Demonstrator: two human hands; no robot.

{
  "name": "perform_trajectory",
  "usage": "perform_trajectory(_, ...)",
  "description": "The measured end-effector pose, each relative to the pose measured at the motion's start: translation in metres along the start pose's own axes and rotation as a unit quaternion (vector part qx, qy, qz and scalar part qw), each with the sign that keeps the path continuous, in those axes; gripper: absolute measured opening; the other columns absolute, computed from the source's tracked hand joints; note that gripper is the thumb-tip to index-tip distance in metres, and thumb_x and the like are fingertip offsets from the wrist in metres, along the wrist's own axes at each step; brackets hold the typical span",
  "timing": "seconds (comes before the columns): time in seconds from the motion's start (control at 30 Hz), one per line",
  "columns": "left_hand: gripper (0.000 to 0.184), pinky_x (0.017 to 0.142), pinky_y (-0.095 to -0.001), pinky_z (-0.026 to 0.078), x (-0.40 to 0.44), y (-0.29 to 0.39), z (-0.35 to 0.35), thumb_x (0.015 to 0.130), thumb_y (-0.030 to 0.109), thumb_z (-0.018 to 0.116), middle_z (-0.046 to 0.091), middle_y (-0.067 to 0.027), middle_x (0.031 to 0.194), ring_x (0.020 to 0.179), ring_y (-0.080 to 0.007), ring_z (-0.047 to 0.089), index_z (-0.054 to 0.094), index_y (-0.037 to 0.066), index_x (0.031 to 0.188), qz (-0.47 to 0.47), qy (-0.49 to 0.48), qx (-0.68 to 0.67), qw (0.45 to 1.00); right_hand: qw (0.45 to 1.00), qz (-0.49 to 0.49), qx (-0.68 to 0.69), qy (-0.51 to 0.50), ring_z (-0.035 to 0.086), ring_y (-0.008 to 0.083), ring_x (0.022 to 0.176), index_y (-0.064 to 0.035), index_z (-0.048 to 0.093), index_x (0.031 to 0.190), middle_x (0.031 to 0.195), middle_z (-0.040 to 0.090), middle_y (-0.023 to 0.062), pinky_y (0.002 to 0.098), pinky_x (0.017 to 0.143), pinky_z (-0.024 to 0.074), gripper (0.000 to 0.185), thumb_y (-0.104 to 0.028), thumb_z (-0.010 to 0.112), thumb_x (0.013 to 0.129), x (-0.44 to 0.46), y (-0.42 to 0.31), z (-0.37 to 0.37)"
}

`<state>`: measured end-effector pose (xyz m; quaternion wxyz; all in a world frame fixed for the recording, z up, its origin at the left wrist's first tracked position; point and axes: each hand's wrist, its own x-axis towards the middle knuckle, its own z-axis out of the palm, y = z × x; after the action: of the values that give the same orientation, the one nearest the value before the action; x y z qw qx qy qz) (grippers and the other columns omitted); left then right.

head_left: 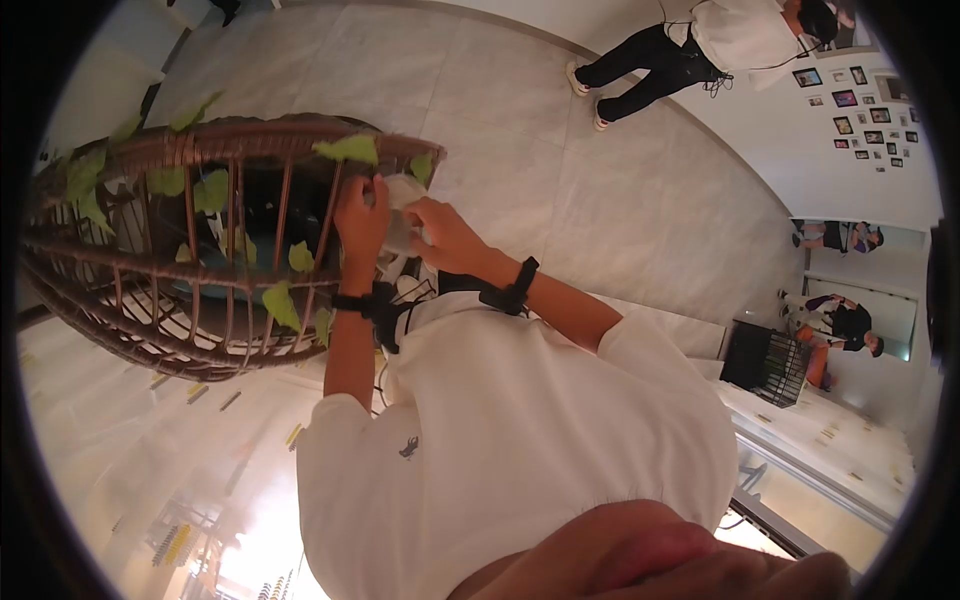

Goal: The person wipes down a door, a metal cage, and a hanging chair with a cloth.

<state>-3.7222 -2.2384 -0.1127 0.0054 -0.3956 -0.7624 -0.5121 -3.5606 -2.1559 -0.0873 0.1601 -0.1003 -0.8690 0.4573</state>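
Note:
Between my two hands is a pale, translucent thing [405,190], thin and crumpled like plastic film or a bag; its exact kind is unclear. My left hand [362,218] is closed at its edge, the thumb and fingers bent together beside the wicker frame. From the other side, my right hand [445,235] has its fingers curled and pinched against the same pale thing. Both hands are right by the end of a brown wicker hanging chair [230,150]. Green artificial leaves [348,149] trail along its bars, one of them just above my left hand. Black bands circle both wrists.
Grey tiled floor [500,110] stretches beyond the chair. A person in a white top and dark trousers [655,65] stands at the upper right. Small framed pictures [877,115] hang on the wall. A black wire basket [785,365] stands to the right, with more people farther off.

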Motion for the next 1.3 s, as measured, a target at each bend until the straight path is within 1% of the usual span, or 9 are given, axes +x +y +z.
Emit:
perform_trajectory(0.13,0.027,0.066,-0.0411,0.048,0.014,-0.006,0.012,0.100,0.025,0.061,0.058,-0.0124,0.080,0.071,-0.0320,0.058,0.060,0.002,0.086,-0.016,-0.012,-0.071,0.997,0.998,0.042,-0.030,-0.036,0.057,0.0449,0.098,0.0029,0.040,0.129,0.110,0.054,0.0284,0.0458,0.085,0.0479,0.059,-0.012,0.073,0.082,0.006,0.003,0.036)
perform_trajectory(0.2,0.027,0.073,-0.0426,0.049,0.015,-0.008,0.012,0.101,0.027,0.059,0.061,-0.0149,0.090,0.082,-0.0345,0.061,0.063,0.001,0.097,-0.038,-0.044,-0.129,0.990,0.995,0.045,0.066,0.067,0.058,0.0474,0.101,0.0040,0.031,0.135,0.115,0.054,0.0288,0.0444,0.083,0.0481,0.075,-0.020,0.078,0.082,0.014,0.009,0.052)
perform_trajectory(0.33,0.028,0.084,-0.0429,0.049,0.011,-0.016,-0.018,0.102,0.028,0.056,0.063,-0.0176,0.106,0.097,-0.0358,0.063,0.064,0.001,0.105,-0.003,-0.108,-0.183,0.977,0.980,0.102,0.090,0.148,0.058,0.0488,0.099,0.0042,0.033,0.132,0.112,0.055,0.0291,0.0454,0.079,0.0480,0.064,-0.011,0.072,0.084,0.036,0.022,0.063)
perform_trajectory(0.43,0.024,0.092,-0.0427,0.048,0.001,0.003,-0.061,0.102,0.024,0.057,0.062,-0.0176,0.117,0.108,-0.0355,0.062,0.064,0.002,0.109,-0.004,-0.166,-0.180,0.970,0.978,0.013,-0.012,0.210,0.058,0.0491,0.094,0.0010,0.037,0.130,0.108,0.056,0.0287,0.0477,0.075,0.0472,0.050,0.001,0.058,0.085,0.058,0.029,0.049)
perform_trajectory(0.63,0.018,0.096,-0.0461,0.049,-0.011,0.033,-0.122,0.098,0.012,0.059,0.053,-0.0141,0.136,0.119,-0.0359,0.057,0.066,0.008,0.114,0.005,-0.038,-0.018,0.999,0.955,-0.013,-0.036,0.294,0.055,0.0500,0.098,-0.0028,0.043,0.126,0.106,0.056,0.0294,0.0524,0.080,0.0440,0.045,0.006,0.053,0.083,0.100,0.023,0.024)
perform_trajectory(0.8,0.028,0.100,-0.0485,0.045,-0.011,0.032,-0.107,0.093,0.009,0.062,0.053,-0.0176,0.136,0.123,-0.0363,0.055,0.061,0.009,0.120,0.111,-0.023,0.142,0.983,0.962,-0.038,-0.086,0.258,0.054,0.0494,0.101,-0.0023,0.050,0.125,0.109,0.056,0.0288,0.0541,0.085,0.0444,0.045,0.002,0.056,0.081,0.076,0.023,0.053)
perform_trajectory(0.87,0.032,0.100,-0.0491,0.044,-0.009,0.022,-0.097,0.091,0.009,0.064,0.055,-0.0184,0.135,0.124,-0.0349,0.054,0.060,0.010,0.123,0.159,-0.017,0.235,0.959,0.986,-0.017,-0.120,0.116,0.055,0.0477,0.101,-0.0032,0.054,0.124,0.110,0.058,0.0269,0.0543,0.087,0.0459,0.043,0.000,0.059,0.081,0.056,0.027,0.066)
perform_trajectory(0.97,0.042,0.099,-0.0487,0.041,-0.011,0.006,-0.086,0.085,0.014,0.069,0.059,-0.0184,0.131,0.123,-0.0328,0.055,0.057,0.011,0.125,0.143,-0.114,0.333,0.925,0.989,-0.046,-0.138,0.034,0.056,0.0458,0.102,-0.0050,0.056,0.123,0.107,0.059,0.0251,0.0537,0.086,0.0472,0.042,-0.002,0.060,0.082,0.055,0.034,0.053)
perform_trajectory(1.3,0.024,0.089,-0.0444,0.039,-0.009,0.009,-0.089,0.078,0.020,0.075,0.058,-0.0106,0.096,0.097,-0.0277,0.055,0.066,0.010,0.098,0.186,-0.171,0.392,0.884,0.968,-0.023,-0.183,0.169,0.058,0.0467,0.093,-0.0052,0.057,0.125,0.103,0.060,0.0284,0.0550,0.080,0.0481,0.041,-0.004,0.059,0.084,0.093,0.043,0.031)
